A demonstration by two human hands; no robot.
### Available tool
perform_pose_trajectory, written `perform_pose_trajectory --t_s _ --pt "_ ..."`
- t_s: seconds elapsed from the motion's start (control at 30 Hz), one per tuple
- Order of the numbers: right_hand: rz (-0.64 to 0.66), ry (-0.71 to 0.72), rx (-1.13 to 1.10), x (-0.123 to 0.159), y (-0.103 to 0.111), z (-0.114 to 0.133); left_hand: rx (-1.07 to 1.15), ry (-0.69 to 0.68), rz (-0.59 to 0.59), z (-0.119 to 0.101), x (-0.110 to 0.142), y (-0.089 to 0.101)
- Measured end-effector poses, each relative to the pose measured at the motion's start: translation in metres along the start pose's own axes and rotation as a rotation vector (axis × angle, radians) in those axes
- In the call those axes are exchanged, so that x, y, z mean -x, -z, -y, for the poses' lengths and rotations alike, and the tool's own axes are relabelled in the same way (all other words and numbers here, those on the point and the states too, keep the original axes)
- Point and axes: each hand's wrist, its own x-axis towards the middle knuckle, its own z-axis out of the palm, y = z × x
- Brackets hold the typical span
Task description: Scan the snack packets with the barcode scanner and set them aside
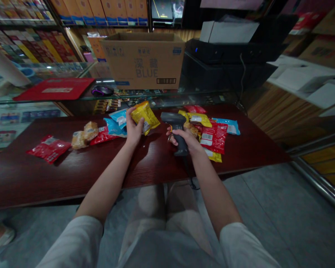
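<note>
My left hand (134, 129) is closed around a yellow snack packet (146, 116), tilted above the dark red tabletop. In my right hand (184, 138) is a black barcode scanner (174, 120), held by its handle with the head pointing left toward the packet. Left of my left hand lie blue packets (114, 126), a red packet (102, 135), two clear-wrapped bread pieces (85, 134) and another red packet (49, 149). Beyond my right hand is a pile with a red packet (218, 137), yellow packets (198, 118) and a blue packet (231, 126).
An open cardboard box (143, 61) stands on the glass counter behind the table. Near it are a black mouse (102, 90) and a red mat (56, 89). A black machine (226, 52) carries a white box (229, 31). The scanner's cord (193, 182) hangs over the front edge.
</note>
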Motion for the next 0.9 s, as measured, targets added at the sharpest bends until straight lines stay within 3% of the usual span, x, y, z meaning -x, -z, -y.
perform_pose_trajectory --t_s 0.27,0.6,0.9 --pt "0.099 -0.061 0.032 -0.013 -0.003 -0.006 -0.029 0.073 -0.108 0.013 -0.008 0.002" --pt "0.121 -0.068 0.016 -0.005 0.008 -0.005 -0.065 0.052 -0.064 0.008 -0.013 0.014" --pt "0.133 -0.087 -0.024 -0.002 0.005 -0.008 -0.130 0.042 -0.042 0.009 -0.013 0.011"
